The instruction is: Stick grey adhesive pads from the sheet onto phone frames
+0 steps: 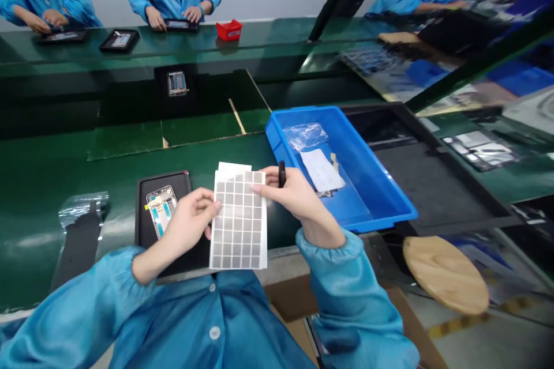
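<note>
A white sheet of grey square stickers (238, 222) is held up in front of my chest, with more white paper behind it. My left hand (193, 213) pinches its left edge. At the upper right, my right hand (288, 187) grips the same sheet, its thumb on the front. A black pen-like stick (282, 174) also stands up out of my right hand. Under my left wrist lies a black tray (145, 207) with an opened phone frame (161, 203) in it, partly covered by my hand.
A blue bin (389, 199) with a plastic bag and white paper stands to my right, beside a large black tray (437, 184). A black strip in clear film (82, 230) lies at left. Co-workers sit across the bench near a red box (229, 30). A wooden stool (445, 274) stands lower right.
</note>
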{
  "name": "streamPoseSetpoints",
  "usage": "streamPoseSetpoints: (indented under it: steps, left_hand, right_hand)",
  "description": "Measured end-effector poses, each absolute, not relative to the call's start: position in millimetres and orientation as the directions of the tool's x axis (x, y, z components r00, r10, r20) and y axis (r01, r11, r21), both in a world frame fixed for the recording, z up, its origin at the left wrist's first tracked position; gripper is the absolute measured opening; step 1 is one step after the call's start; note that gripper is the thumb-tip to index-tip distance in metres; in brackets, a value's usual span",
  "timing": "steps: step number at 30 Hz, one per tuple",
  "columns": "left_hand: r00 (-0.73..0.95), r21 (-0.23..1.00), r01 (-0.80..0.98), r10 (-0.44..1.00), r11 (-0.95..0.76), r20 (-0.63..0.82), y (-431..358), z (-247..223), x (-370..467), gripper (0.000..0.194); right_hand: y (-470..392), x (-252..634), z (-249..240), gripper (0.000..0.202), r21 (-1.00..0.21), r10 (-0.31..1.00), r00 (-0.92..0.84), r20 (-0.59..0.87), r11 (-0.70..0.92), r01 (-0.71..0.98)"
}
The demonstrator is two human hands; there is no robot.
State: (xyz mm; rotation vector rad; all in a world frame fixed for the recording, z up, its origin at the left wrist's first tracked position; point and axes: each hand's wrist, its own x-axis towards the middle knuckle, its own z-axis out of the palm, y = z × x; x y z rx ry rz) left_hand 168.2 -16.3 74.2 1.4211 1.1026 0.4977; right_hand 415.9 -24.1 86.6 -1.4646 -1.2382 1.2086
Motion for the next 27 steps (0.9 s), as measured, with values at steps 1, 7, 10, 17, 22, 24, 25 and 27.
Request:
streamPoseSetpoints:
  steps: [1,7,10,17,22,24,25,27]
  left_hand:
    - [0.439,0.915,0.378,0.842,0.143,-0.313,-21.6,60.7,163.8,0.034]
    - [0.671,0.315,0.681,0.736,-0.661,0.094,-22.0,21.0,149.5,0.039]
    - [0.818,0.174,0.565,0.575,-0.807,0.011,-21.1,8.1,157.0,0.046]
    - [0.835,0.119,0.550,0.544,-0.827,-0.078,-18.3,-0.8,163.7,0.048]
    - [0.811,0.153,0.584,0.582,-0.797,-0.059,-4.7,0.9,166.8,0.033]
    - [0.808,0.158,0.587,0.587,-0.794,-0.050,-1.6,0.4,168.2,0.041]
    - [0.810,0.159,0.584,0.584,-0.796,-0.049,-0.4,-0.1,168.8,0.047]
    - [0.819,0.167,0.572,0.571,-0.803,-0.062,1.8,-0.9,169.9,0.060]
  right_hand:
    - [-21.9,413.7,67.7,0.042,-0.965,0.983,0.044,-0.177,-0.182,0.190]
    - [-6.8,386.3,-8.8,0.029,-0.859,0.987,0.017,-0.159,-0.147,0.490]
    - [-7.8,378.3,-12.6,0.020,-0.832,0.991,0.037,-0.125,-0.126,0.540]
    - [-14.3,393.5,-2.1,0.031,-0.945,0.956,0.265,0.128,0.036,0.326]
    - [0.3,397.6,-19.4,0.034,-1.000,0.993,0.118,-0.016,-0.018,0.021]
    - [4.1,398.5,-26.0,0.027,-1.000,0.997,0.083,-0.006,-0.008,0.015]
    - [5.0,399.3,-28.3,0.025,-0.999,0.997,0.079,0.002,-0.001,0.038]
    - [4.7,401.3,-31.2,0.023,-0.992,0.995,0.092,0.032,0.020,0.122]
